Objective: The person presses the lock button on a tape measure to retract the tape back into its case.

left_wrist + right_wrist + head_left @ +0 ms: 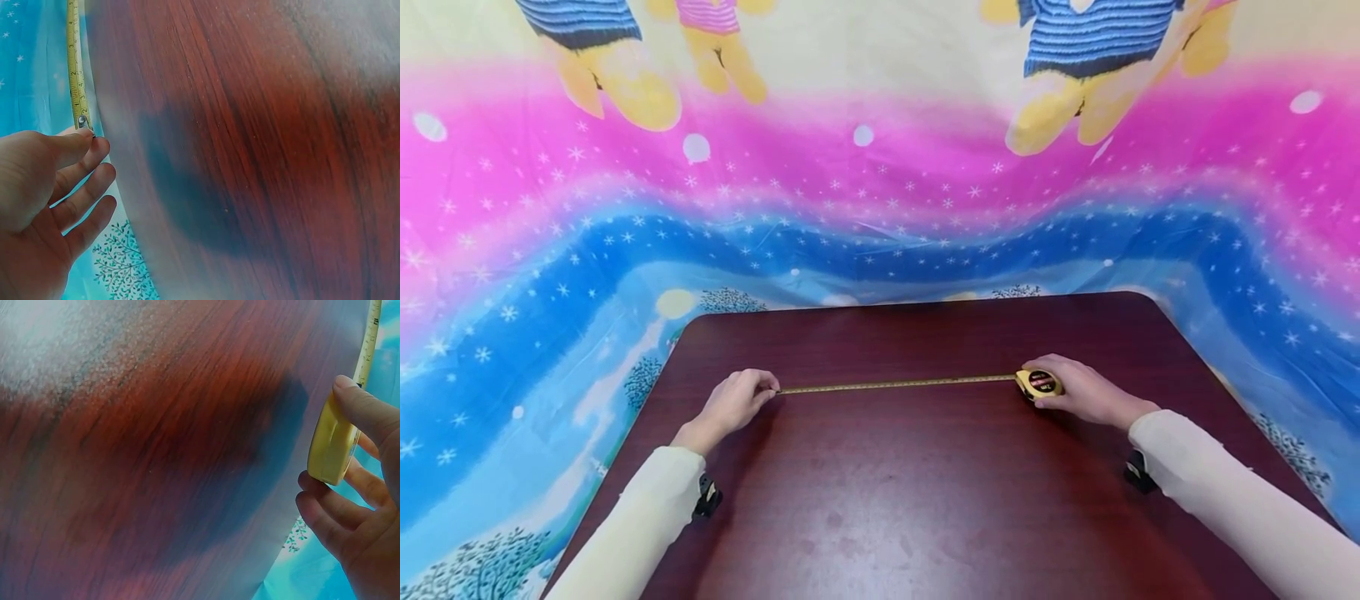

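A yellow tape measure (1039, 384) with a dark round label is gripped by my right hand (1078, 390), thumb on one side and fingers on the other in the right wrist view. Its yellow blade (895, 384) stretches out straight to the left, above the dark red table. At the blade's far end my left hand (736, 407) pinches the tip between thumb and index finger. The left wrist view shows the metal rivet (82, 120) of the end beside the thumb, with the other fingers (87, 197) loosely bent.
The dark red wooden table (880, 483) has rounded back corners and spreads beneath both hands. Behind it and along its sides hangs a patterned cloth (865, 183) in pink and blue with snowflakes. Both sleeves (647, 508) are off-white, with a black wrist device (707, 497) at the left cuff.
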`<act>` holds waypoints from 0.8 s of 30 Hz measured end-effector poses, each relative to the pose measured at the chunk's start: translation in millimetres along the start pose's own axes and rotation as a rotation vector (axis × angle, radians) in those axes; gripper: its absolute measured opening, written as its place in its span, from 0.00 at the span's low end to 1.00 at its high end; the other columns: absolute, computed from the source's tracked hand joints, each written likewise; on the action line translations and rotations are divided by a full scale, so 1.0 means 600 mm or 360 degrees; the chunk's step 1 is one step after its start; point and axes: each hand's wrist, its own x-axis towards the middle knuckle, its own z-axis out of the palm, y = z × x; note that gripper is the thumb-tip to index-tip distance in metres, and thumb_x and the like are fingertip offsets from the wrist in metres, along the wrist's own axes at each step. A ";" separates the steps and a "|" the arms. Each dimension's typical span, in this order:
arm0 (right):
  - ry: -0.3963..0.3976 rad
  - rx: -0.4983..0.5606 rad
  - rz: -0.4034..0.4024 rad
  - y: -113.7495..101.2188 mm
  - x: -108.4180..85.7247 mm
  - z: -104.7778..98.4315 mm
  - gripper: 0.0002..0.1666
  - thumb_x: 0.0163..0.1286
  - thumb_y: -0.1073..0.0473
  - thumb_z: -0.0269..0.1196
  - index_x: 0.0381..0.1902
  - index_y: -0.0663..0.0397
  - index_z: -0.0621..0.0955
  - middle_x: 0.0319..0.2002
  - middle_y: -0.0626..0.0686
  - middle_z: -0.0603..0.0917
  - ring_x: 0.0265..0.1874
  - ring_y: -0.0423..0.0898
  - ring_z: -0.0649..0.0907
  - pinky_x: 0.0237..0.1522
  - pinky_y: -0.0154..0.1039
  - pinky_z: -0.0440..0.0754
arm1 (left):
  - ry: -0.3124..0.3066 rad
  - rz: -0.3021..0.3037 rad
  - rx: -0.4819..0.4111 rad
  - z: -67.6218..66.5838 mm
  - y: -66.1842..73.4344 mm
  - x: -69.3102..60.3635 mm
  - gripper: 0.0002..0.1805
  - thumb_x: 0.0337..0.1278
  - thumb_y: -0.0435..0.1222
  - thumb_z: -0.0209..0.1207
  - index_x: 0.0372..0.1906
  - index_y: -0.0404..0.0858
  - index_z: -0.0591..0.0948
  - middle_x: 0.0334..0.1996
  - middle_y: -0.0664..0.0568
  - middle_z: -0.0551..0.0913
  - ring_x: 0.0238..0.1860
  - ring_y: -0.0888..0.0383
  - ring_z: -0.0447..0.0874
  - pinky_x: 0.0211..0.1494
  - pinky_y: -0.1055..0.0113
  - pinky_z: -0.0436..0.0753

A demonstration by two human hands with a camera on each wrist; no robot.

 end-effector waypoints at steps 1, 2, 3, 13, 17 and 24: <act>0.0000 0.0003 0.0006 0.001 0.001 0.000 0.36 0.63 0.57 0.73 0.67 0.57 0.75 0.62 0.62 0.79 0.60 0.60 0.78 0.61 0.62 0.77 | -0.0001 -0.0003 -0.0003 0.001 0.001 0.001 0.04 0.67 0.33 0.62 0.40 0.42 0.87 0.37 0.51 0.89 0.39 0.55 0.86 0.47 0.52 0.85; -0.0001 0.0001 0.0007 0.001 0.001 0.000 0.36 0.64 0.56 0.73 0.67 0.56 0.75 0.62 0.62 0.79 0.60 0.60 0.78 0.61 0.63 0.77 | -0.0004 -0.0008 -0.0008 0.002 0.001 0.002 0.04 0.67 0.33 0.62 0.40 0.42 0.87 0.37 0.51 0.89 0.39 0.55 0.86 0.47 0.52 0.85; -0.0001 0.0002 0.0004 0.001 0.002 0.000 0.36 0.64 0.56 0.72 0.67 0.57 0.75 0.62 0.62 0.79 0.60 0.60 0.78 0.61 0.63 0.77 | -0.0006 -0.0004 -0.0009 0.003 0.002 0.002 0.04 0.67 0.33 0.62 0.40 0.41 0.87 0.37 0.51 0.89 0.38 0.55 0.86 0.46 0.52 0.85; 0.0028 0.0021 -0.0030 -0.003 0.001 0.007 0.35 0.63 0.56 0.73 0.66 0.58 0.76 0.61 0.62 0.80 0.59 0.60 0.79 0.60 0.62 0.77 | -0.0001 -0.0013 -0.0006 0.012 0.009 0.007 0.04 0.67 0.33 0.62 0.39 0.43 0.87 0.35 0.52 0.89 0.37 0.56 0.86 0.45 0.53 0.84; 0.0027 0.0019 -0.0015 -0.005 0.002 0.005 0.35 0.63 0.57 0.73 0.66 0.58 0.76 0.61 0.62 0.80 0.59 0.60 0.79 0.60 0.61 0.77 | 0.0007 0.0001 -0.0005 0.015 0.011 0.008 0.04 0.66 0.33 0.63 0.39 0.42 0.87 0.35 0.52 0.89 0.37 0.56 0.86 0.45 0.53 0.84; 0.0009 0.0006 -0.0010 -0.003 0.006 0.003 0.35 0.64 0.57 0.72 0.67 0.58 0.75 0.61 0.61 0.79 0.59 0.59 0.79 0.61 0.61 0.77 | 0.0000 -0.0004 -0.0017 0.015 0.015 0.014 0.04 0.67 0.33 0.63 0.39 0.43 0.87 0.35 0.54 0.89 0.38 0.57 0.86 0.46 0.53 0.84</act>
